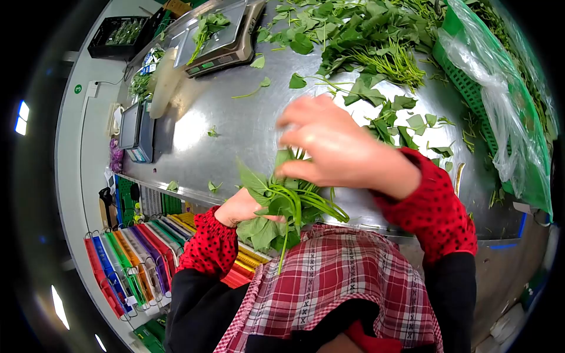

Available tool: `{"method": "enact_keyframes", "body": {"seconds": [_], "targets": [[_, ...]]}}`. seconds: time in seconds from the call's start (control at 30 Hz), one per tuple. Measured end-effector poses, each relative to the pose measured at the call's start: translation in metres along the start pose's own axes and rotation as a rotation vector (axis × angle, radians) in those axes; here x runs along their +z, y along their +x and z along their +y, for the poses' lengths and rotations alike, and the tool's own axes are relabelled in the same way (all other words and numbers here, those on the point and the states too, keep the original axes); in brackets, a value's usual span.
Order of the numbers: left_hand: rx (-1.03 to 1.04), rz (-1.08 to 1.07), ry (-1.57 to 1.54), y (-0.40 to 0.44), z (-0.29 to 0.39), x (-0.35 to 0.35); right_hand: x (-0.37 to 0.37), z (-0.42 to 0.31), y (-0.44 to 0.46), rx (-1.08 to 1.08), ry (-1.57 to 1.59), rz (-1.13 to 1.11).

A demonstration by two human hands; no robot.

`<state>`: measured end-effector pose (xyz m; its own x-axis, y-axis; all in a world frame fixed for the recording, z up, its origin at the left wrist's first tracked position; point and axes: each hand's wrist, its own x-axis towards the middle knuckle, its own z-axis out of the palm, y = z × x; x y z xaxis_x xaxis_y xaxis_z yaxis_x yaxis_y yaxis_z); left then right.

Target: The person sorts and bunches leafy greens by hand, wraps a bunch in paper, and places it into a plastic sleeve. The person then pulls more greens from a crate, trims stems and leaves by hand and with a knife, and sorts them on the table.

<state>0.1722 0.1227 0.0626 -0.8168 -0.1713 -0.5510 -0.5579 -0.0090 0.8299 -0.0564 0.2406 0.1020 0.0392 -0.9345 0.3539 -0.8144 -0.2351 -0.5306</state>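
Note:
My left hand (241, 208) is closed around a bunch of leafy green stems (281, 203) at the table's front edge, close to the checked apron. Leaves hang below the hand, and long stems bend out to the right. Over the top of this bunch is my right hand (332, 141), slightly blurred, its fingers spread and curved apart from the thumb. The thumb is close to the upper stems; whether it touches them I cannot tell. A large heap of leafy greens (376, 35) lies farther back on the metal table (194, 132).
A scale (226, 56) carries a few green stems at the back left, and another scale (136, 132) stands at the left edge. Along the right is a green crate (471, 88) draped in clear plastic. Coloured strips (126, 265) hang below the table at left. Loose leaves lie scattered.

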Motion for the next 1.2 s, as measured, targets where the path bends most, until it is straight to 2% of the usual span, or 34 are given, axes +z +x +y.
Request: {"method": "enact_keyframes", "body": {"seconds": [0.03,0.07,0.13,0.17,0.2,0.23,0.27,0.3,0.33,0.43,0.5,0.6,0.7,0.73,0.83,0.9,0.97,1.07,1.1,1.13,1.17,1.2], "targets": [[0.000,-0.003,0.000,-0.002,-0.001,0.001,0.011,-0.003,0.005,0.016,-0.042,-0.210],[-0.020,0.005,-0.013,-0.006,-0.003,-0.001,0.015,0.004,0.001,0.016,-0.043,-0.211],[-0.106,0.042,-0.027,-0.012,-0.012,-0.009,0.015,0.032,-0.011,0.203,0.457,0.362],[-0.180,0.068,-0.030,-0.015,-0.019,-0.014,-0.005,0.040,-0.017,0.313,0.592,0.629],[-0.208,0.005,0.161,-0.014,-0.004,-0.014,-0.025,0.048,-0.025,0.509,0.433,0.688],[-0.207,0.022,0.147,-0.013,-0.002,-0.012,-0.031,0.055,-0.037,0.542,0.125,0.576],[-0.182,0.069,0.062,-0.013,0.000,-0.009,-0.025,0.058,-0.046,0.379,-0.122,0.562],[-0.160,0.107,-0.016,-0.013,0.001,-0.006,-0.020,0.051,-0.051,0.204,-0.147,0.579],[-0.147,0.117,-0.165,-0.009,0.000,-0.005,-0.017,0.036,-0.059,0.188,-0.058,0.547],[-0.183,0.171,-0.281,-0.003,0.008,-0.003,0.009,-0.005,-0.082,0.079,0.186,0.330],[-0.177,0.124,-0.285,0.000,0.008,-0.004,0.034,-0.034,-0.070,0.050,0.013,0.203],[-0.142,0.092,-0.263,0.003,0.009,0.000,0.061,-0.031,-0.065,0.029,-0.082,0.323],[-0.139,0.110,-0.247,-0.001,0.018,0.006,0.059,-0.009,-0.078,0.081,-0.231,0.243],[-0.132,0.116,-0.241,-0.001,0.016,0.007,0.058,-0.004,-0.079,0.017,-0.177,0.278],[-0.139,0.118,-0.264,-0.001,0.009,0.008,0.061,0.012,-0.091,0.052,-0.265,0.362],[-0.154,0.118,-0.245,-0.003,0.007,0.006,0.045,0.043,-0.108,0.355,-0.462,0.369],[-0.170,0.116,-0.225,-0.004,0.005,0.007,0.012,0.054,-0.110,0.495,-0.571,0.427],[-0.142,0.091,-0.191,-0.002,0.005,0.010,0.011,0.037,-0.088,0.434,0.085,0.441],[-0.144,0.081,-0.181,-0.001,0.007,0.012,0.002,0.014,-0.073,0.492,0.142,0.152],[-0.140,0.068,-0.177,0.000,0.011,0.014,0.014,0.009,-0.063,0.382,0.112,-0.005],[-0.135,0.057,-0.174,0.001,0.014,0.014,0.030,0.007,-0.059,0.336,0.175,-0.087],[-0.115,0.037,-0.134,0.002,0.008,0.011,0.040,0.010,-0.060,0.352,0.276,-0.011]]}}
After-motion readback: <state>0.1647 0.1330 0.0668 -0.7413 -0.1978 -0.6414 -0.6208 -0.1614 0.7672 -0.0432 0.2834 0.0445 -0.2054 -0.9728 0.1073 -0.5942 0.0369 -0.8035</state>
